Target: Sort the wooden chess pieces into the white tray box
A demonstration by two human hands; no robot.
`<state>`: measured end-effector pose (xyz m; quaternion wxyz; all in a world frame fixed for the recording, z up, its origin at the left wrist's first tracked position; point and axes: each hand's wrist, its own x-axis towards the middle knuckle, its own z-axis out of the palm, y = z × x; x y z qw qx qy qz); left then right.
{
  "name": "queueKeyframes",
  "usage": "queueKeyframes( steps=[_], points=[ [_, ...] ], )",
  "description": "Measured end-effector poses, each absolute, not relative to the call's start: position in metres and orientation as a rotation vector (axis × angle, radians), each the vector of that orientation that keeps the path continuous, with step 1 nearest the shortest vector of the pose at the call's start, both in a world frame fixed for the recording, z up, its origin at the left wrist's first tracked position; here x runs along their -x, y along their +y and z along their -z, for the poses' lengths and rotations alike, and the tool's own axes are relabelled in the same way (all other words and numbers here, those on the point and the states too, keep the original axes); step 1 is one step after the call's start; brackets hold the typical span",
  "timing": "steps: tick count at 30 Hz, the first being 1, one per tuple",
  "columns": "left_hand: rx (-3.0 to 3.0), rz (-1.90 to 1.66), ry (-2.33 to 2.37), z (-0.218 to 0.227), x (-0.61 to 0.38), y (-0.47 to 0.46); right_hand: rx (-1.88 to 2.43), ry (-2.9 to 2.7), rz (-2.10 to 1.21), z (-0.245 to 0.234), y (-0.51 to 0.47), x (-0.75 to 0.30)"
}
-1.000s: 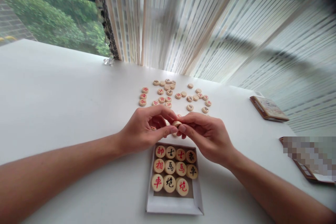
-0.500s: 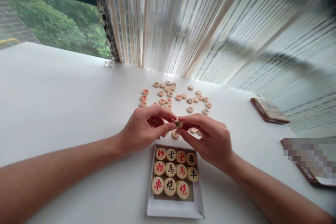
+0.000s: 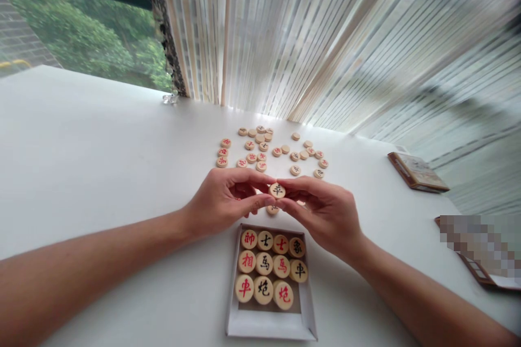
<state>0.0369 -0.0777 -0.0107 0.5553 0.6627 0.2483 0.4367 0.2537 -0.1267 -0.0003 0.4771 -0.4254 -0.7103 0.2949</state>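
A round wooden Chinese chess piece (image 3: 277,190) with a black character is pinched between both hands, its face turned toward me. My left hand (image 3: 228,195) grips its left side with thumb and forefinger. Thumb and fingers of my right hand (image 3: 321,214) close on its right side. Just below, another black-marked piece (image 3: 272,209) lies on the table, partly hidden by the hands. Nearer to me sits a shallow grey-white box (image 3: 268,325) with rows of red and black pieces standing face up, among them a red-marked piece (image 3: 283,294) at the front right.
Many loose chess pieces (image 3: 251,158) lie scattered on the white table (image 3: 122,162) beyond the hands, some face down. Two flat brown boxes (image 3: 419,172) rest at the right, the nearer one partly pixelated. A striped string curtain (image 3: 260,38) hangs along the far edge.
The held piece has been turned so its character now stands upright and its face shows fully. Both hands still hold it in nearly the same place above the box.
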Motion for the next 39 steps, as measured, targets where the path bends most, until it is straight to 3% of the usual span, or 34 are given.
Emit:
queueKeyframes(
  steps=[15, 26, 39],
  points=[
    [-1.613, -0.955, 0.49, 0.017, -0.036, -0.078, 1.07, -1.371, -1.499, -0.012, -0.124, -0.248],
    [-2.087, -1.079, 0.476, 0.008, -0.034, -0.08, 1.196, -1.39, -1.49, -0.014, -0.13, -0.241],
    [-1.909, -1.08, 0.551, 0.006, -0.034, -0.079, 1.009, -1.312, -1.648, -0.012, -0.124, -0.247]
  ],
)
